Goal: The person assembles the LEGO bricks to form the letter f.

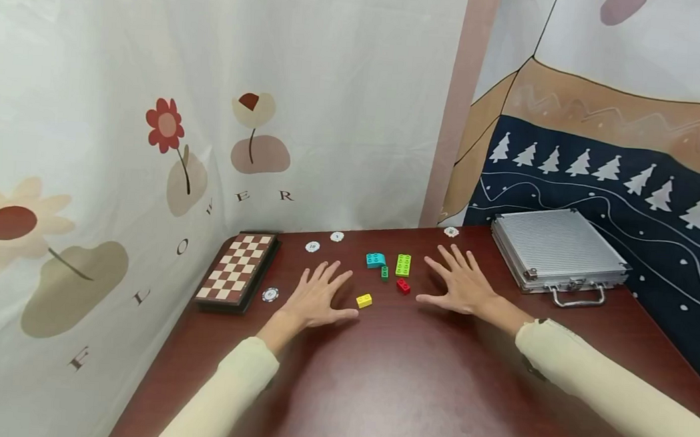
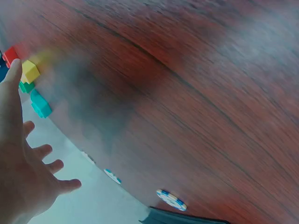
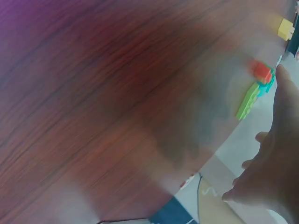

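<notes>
Both hands hover over the table with fingers spread and hold nothing. My left hand (image 1: 316, 299) is left of a yellow toy brick (image 1: 364, 301), its thumb pointing at the brick. My right hand (image 1: 459, 283) is right of a red brick (image 1: 403, 286) and a long lime-green brick (image 1: 403, 265). Between the hands, farther back, lie a turquoise brick (image 1: 375, 260) with a curved side and a small dark green brick (image 1: 385, 273). In the left wrist view, the left thumb overlaps the table edge near the yellow brick (image 2: 31, 72). The right wrist view shows the lime-green brick (image 3: 247, 101) beyond the right hand.
A brown-and-white chessboard box (image 1: 237, 269) lies at the left. Poker chips are scattered about: one (image 1: 270, 294) beside the board, others (image 1: 313, 246) along the back. A silver aluminium case (image 1: 559, 248) with a handle stands at the right. Printed curtains (image 1: 344, 111) hang behind the table (image 1: 412, 383).
</notes>
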Demonstrator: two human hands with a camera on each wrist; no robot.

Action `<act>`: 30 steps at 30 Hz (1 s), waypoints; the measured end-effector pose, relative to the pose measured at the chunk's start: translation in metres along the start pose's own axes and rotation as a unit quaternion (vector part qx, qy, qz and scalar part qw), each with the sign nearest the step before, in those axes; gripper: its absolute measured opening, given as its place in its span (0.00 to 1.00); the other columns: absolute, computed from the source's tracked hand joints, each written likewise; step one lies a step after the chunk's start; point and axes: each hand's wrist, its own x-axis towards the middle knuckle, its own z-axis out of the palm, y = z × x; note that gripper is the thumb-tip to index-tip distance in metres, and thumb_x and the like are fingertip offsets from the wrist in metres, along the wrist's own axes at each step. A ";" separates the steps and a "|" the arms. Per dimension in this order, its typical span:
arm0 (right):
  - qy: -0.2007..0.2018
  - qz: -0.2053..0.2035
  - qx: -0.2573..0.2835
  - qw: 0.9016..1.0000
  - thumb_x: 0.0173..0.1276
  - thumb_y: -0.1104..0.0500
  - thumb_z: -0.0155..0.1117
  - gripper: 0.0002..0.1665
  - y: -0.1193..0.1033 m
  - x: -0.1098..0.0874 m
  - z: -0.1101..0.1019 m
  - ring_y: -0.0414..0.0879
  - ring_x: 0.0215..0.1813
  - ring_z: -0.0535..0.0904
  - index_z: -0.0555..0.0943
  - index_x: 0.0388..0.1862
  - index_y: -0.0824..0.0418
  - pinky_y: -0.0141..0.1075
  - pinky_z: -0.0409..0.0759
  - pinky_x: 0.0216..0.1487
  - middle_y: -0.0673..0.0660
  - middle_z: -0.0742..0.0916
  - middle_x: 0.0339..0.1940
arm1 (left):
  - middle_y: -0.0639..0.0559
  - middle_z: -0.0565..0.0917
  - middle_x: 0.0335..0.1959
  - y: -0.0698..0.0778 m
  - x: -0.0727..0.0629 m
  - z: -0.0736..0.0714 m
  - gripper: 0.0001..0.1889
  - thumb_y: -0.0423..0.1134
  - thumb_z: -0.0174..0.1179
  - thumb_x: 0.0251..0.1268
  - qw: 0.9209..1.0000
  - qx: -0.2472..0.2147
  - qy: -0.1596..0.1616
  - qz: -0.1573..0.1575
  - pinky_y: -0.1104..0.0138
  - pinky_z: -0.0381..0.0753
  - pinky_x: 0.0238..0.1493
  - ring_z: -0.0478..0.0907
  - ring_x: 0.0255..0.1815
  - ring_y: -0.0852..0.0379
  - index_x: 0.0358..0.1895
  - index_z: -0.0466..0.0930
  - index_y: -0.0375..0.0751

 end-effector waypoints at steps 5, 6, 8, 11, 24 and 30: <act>-0.007 -0.011 0.010 1.000 0.64 0.25 0.63 0.54 -0.010 0.004 0.003 0.71 0.83 0.51 0.69 0.80 0.54 0.68 0.47 0.78 0.68 0.63 0.82 | 0.42 0.60 0.82 0.009 0.005 0.000 0.46 0.72 0.61 0.63 1.000 -0.021 -0.004 0.008 0.35 0.54 0.75 0.54 0.82 0.37 0.79 0.66 0.51; -0.010 -0.012 0.012 1.000 0.65 0.25 0.63 0.53 -0.012 0.005 0.004 0.71 0.82 0.51 0.69 0.80 0.54 0.68 0.48 0.78 0.68 0.63 0.82 | 0.42 0.60 0.82 0.010 0.005 0.000 0.45 0.71 0.62 0.64 1.000 -0.023 -0.006 0.008 0.35 0.54 0.75 0.54 0.82 0.37 0.79 0.66 0.51; -0.016 -0.015 0.020 1.000 0.65 0.25 0.63 0.53 -0.016 0.007 0.004 0.70 0.82 0.52 0.70 0.79 0.54 0.67 0.49 0.78 0.68 0.64 0.82 | 0.41 0.61 0.81 0.012 0.007 0.001 0.44 0.70 0.62 0.65 1.000 -0.027 -0.010 0.010 0.35 0.55 0.75 0.55 0.81 0.37 0.79 0.67 0.50; -0.020 -0.022 0.034 0.999 0.64 0.26 0.65 0.52 -0.021 0.010 0.007 0.69 0.80 0.58 0.71 0.79 0.53 0.67 0.54 0.77 0.68 0.68 0.79 | 0.41 0.64 0.80 0.015 0.009 0.002 0.41 0.67 0.64 0.66 0.999 -0.036 -0.012 0.013 0.36 0.58 0.74 0.57 0.80 0.37 0.77 0.70 0.49; -0.039 -0.036 0.076 0.996 0.66 0.37 0.74 0.38 -0.041 0.023 0.012 0.53 0.53 0.78 0.82 0.67 0.57 0.49 0.82 0.54 0.60 0.84 0.54 | 0.48 0.81 0.60 0.026 0.016 0.009 0.26 0.56 0.67 0.70 0.993 -0.112 0.001 0.023 0.47 0.76 0.63 0.72 0.65 0.48 0.65 0.82 0.48; -0.043 -0.040 0.112 0.992 0.68 0.48 0.76 0.29 -0.043 0.029 0.018 0.49 0.48 0.79 0.84 0.63 0.60 0.45 0.84 0.52 0.58 0.85 0.49 | 0.54 0.83 0.46 0.029 0.020 0.013 0.17 0.48 0.71 0.69 0.991 -0.134 0.009 0.020 0.56 0.79 0.52 0.73 0.51 0.54 0.56 0.88 0.47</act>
